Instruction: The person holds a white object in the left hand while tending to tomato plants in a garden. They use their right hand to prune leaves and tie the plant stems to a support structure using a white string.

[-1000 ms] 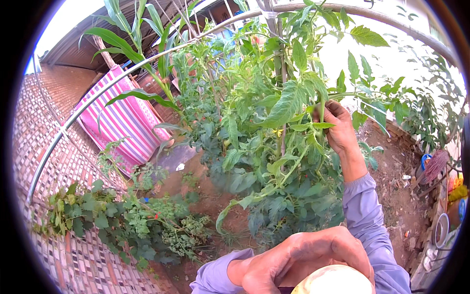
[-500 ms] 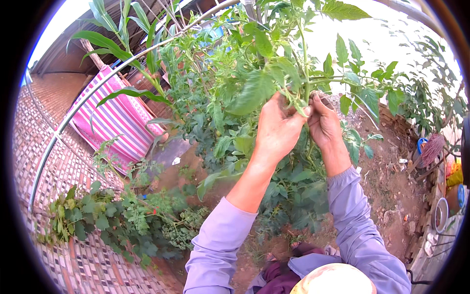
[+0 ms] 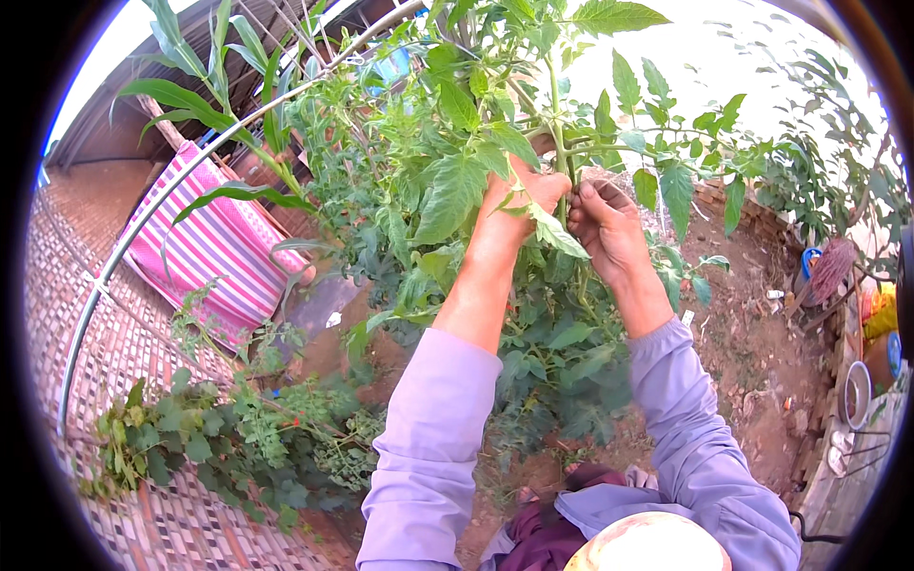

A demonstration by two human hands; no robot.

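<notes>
A tall tomato plant (image 3: 455, 195) with broad green leaves rises in front of me. My left hand (image 3: 529, 190) is closed at its upright main stem (image 3: 560, 124), the thumb against the stem and the other fingers reaching behind it. A drooping leaf (image 3: 554, 231) hangs across that hand's wrist, and foliage covers part of the fingers. Just right of the stem is my right hand (image 3: 614, 233), thumb and fingers pinched together close to the left thumb. Whatever sits in that pinch is too small to make out.
A curved pale pipe (image 3: 143, 224) arches across the left side. Behind it hangs a pink-striped cloth (image 3: 214, 252). Leafy vines (image 3: 190, 428) spread over the brick paving at lower left. Along the right edge stand a round pale container (image 3: 856, 395) and a yellow bag (image 3: 880, 314).
My left hand has reached farther in around the stem, and a leaf now lies over its wrist. The right hand has dropped slightly lower beside the stem. The view has shifted a little.
</notes>
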